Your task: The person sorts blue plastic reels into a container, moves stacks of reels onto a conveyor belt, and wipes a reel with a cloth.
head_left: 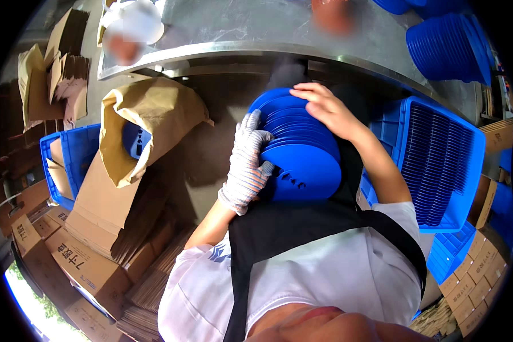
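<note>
A stack of round blue plastic discs (308, 159) lies tilted against my black apron, between my two hands. Cutouts show near the middle of the nearest disc. My left hand (247, 162), in a white knit glove, grips the stack's left side with its fingers curled over the edges. Bare, my right hand (328, 111) presses against the far right side of the stack, fingers fairly straight along the rims. To the left, an open-mouthed brown paper bag (174, 105) has a blue disc (135, 138) with dark cutouts inside it.
Ahead runs a metal-edged table (239, 28) with blue stacked pieces (447, 48) at its right. A blue crate (402, 122) of upright discs stands at my right. Cardboard boxes (88, 265) and another blue crate (77, 157) are at left. Blurred hands show across the table.
</note>
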The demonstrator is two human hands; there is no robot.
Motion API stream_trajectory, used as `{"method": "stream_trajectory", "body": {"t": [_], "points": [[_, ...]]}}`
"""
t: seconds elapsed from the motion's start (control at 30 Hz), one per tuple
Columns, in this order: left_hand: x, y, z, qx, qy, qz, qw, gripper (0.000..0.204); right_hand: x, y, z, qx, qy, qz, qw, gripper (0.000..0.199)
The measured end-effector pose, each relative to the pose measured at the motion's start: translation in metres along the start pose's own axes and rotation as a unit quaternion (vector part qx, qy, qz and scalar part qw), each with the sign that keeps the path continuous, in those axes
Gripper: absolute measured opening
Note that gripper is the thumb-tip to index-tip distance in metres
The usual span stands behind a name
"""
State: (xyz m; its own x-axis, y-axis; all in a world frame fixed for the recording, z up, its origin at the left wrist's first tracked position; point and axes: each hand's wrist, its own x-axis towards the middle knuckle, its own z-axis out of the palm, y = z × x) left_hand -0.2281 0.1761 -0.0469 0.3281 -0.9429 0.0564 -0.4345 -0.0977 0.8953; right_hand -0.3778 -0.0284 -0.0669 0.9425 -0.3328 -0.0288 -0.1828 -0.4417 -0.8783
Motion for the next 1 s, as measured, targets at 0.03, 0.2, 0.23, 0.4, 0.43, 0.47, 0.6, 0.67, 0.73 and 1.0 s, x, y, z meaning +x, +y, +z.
{"method": "stream_trajectory", "body": {"t": [0.03,0.2,0.23,0.4,0.43,0.47,0.6,0.67,0.73,1.0], "points": [[-0.004,0.001,-0.002,-0.015,0.012,-0.005,1.000,0.047,-0.011,-0.005,-0.003,0.074,0.013,0.003,0.997,0.045],[-0.013,-0.002,-0.006,-0.175,-0.032,-0.091,0.980,0.083,-0.060,-0.044,0.018,0.095,0.114,0.008,0.989,0.048],[-0.012,-0.002,-0.008,-0.187,-0.060,-0.097,0.976,0.090,-0.067,-0.048,0.025,0.079,0.128,0.008,0.989,0.052],[0.007,-0.001,-0.032,-0.090,-0.164,-0.031,0.982,0.120,-0.077,-0.067,0.036,0.100,0.134,-0.024,0.986,0.075],[0.010,-0.001,-0.033,-0.085,-0.176,-0.039,0.980,0.120,-0.078,-0.064,0.034,0.135,0.130,-0.031,0.982,0.081],[0.012,-0.002,-0.034,-0.106,-0.184,-0.040,0.976,0.121,-0.080,-0.063,0.033,0.169,0.126,-0.038,0.977,0.087],[0.003,-0.017,-0.018,-0.271,-0.187,-0.090,0.940,0.123,-0.116,-0.048,0.060,0.186,0.170,-0.012,0.968,0.104],[-0.002,-0.018,-0.010,-0.345,-0.187,-0.112,0.913,0.125,-0.126,-0.064,0.078,0.312,0.256,0.019,0.915,0.108],[0.000,-0.021,-0.003,-0.339,-0.190,-0.086,0.917,0.126,-0.116,-0.078,0.097,0.377,0.341,0.011,0.861,0.108],[0.009,0.016,0.021,-0.507,-0.074,-0.147,0.846,0.124,-0.085,-0.070,0.008,0.112,0.222,-0.015,0.969,0.078]]}}
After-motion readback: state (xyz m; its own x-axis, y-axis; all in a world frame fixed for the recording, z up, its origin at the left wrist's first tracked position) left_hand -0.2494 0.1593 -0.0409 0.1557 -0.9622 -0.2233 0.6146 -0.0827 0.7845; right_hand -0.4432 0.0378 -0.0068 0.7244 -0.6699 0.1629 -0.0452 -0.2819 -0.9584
